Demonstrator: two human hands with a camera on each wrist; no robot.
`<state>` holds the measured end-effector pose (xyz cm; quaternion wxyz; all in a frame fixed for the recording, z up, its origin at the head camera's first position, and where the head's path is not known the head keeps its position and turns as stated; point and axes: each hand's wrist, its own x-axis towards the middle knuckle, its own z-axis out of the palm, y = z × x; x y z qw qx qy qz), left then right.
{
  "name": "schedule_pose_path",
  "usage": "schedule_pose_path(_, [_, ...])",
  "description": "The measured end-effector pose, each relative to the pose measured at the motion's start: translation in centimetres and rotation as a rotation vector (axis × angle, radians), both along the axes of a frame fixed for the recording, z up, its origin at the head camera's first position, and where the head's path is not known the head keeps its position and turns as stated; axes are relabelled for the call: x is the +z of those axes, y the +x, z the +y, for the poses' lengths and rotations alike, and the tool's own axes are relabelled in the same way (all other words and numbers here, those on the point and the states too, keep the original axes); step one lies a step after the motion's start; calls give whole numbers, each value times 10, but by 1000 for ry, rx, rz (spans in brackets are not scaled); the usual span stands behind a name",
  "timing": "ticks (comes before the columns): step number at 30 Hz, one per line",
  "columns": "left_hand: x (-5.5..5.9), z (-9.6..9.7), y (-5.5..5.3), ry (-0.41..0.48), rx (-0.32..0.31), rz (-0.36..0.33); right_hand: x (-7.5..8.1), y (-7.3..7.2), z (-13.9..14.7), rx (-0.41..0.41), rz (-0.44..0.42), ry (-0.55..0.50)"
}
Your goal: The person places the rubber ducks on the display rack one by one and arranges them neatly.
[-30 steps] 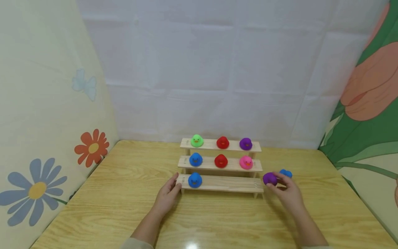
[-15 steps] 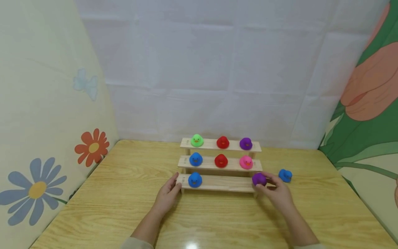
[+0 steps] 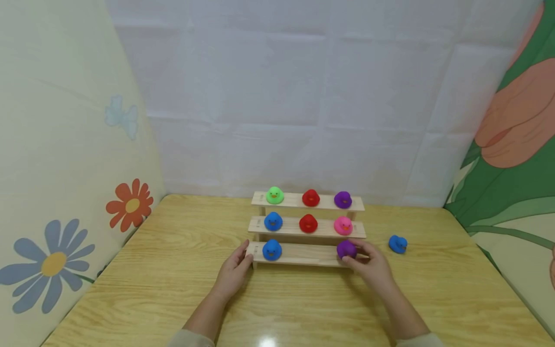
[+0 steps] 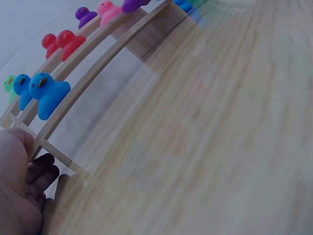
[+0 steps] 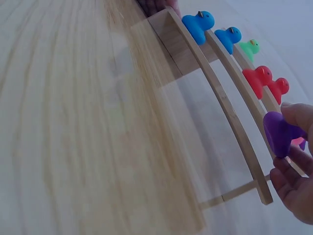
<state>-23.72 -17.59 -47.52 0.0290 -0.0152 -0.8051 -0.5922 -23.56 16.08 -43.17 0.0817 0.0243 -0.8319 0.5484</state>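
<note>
In the head view my right hand pinches a purple rubber duck between thumb and fingers, at the right part of the bottom step of a three-step wooden shelf. The right wrist view shows the held duck tilted, close over the step. My left hand grips the left end of that bottom step, thumb on top and fingers beneath, as the left wrist view shows. A blue duck sits on the same step near the left hand.
The middle step bears a blue duck, a red duck and a pink duck. On the top step sit green, red and purple ducks. Another blue duck lies on the table right of the shelf.
My right hand has carried the purple duck leftward, from beyond the shelf's right end to over the bottom step. The left hand has stayed at the shelf's left end.
</note>
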Motion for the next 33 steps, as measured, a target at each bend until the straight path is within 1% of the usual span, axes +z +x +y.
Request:
schedule_pose_path(4, [0, 0, 0, 1, 0, 4, 0, 0, -8, 30, 4, -14])
schedule_pose_path(11, [1, 0, 0, 5, -7, -4, -4, -1, -22, 57, -3, -18])
schedule_pose_path(19, [0, -1, 1, 18, -18, -4, -7, -3, -37, 76, -36, 4])
schedule_pose_path(25, [0, 0, 0, 24, -15, -10, -7, -5, -47, 90, -25, 4])
schedule_pose_path(33, [-1, 0, -1, 21, -6, -4, -6, -6, -57, 133, -12, 39])
